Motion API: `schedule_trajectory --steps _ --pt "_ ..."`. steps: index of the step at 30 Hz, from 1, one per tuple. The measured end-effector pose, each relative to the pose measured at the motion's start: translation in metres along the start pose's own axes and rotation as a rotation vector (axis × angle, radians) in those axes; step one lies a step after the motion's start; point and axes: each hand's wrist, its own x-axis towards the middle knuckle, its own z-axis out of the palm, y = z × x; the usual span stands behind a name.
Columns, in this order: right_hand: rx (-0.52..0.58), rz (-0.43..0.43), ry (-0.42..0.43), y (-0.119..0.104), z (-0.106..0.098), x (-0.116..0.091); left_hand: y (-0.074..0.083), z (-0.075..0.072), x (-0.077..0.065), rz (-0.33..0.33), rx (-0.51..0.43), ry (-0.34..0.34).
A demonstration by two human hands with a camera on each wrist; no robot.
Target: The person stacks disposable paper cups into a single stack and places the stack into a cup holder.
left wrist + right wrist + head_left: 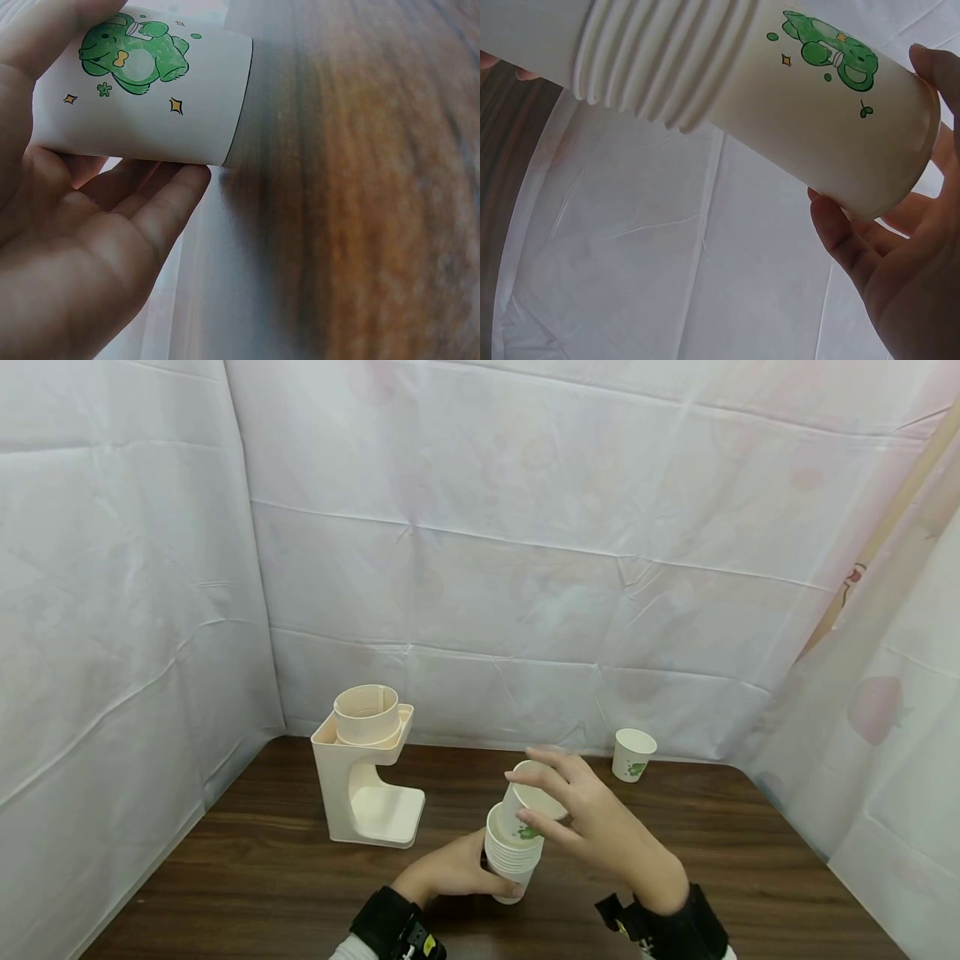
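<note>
My left hand (457, 864) grips a stack of white paper cups (513, 858) from the left, low on its side. In the left wrist view, a green cartoon animal shows on the stack's lowest cup (150, 90), whose base is close over the table. My right hand (592, 818) holds a single paper cup (517, 814) near its rim, with the lower part inside the stack's mouth. Seen from the right wrist, the thumb and fingers (840, 232) are at that cup's rim end, and several stacked rims (660, 67) surround its lower end.
A cream plastic stand (337, 785) with a round cup-like piece (367, 718) on top stands at the left back. Another paper cup (632, 756) stands upright at the back right of the dark wooden table (247, 868). White cloth (480, 568) hangs behind and on both sides.
</note>
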Motion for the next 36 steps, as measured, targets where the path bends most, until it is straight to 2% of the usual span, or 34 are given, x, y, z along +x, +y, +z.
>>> schedule_trajectory --steps 5,12,21,36 --pt "0.034 -0.024 -0.016 -0.001 0.007 0.0 0.001 0.0 0.0 -0.009 0.009 0.004" --pt "0.066 0.046 -0.092 -0.001 0.014 -0.003 0.002 0.0 0.0 -0.006 0.007 0.0" --pt "0.059 0.002 -0.088 -0.001 0.02 -0.002 0.002 -0.001 -0.001 -0.001 0.008 -0.009" --pt "0.075 0.082 -0.212 0.002 0.035 -0.008 0.002 -0.002 -0.001 -0.035 0.036 -0.003"
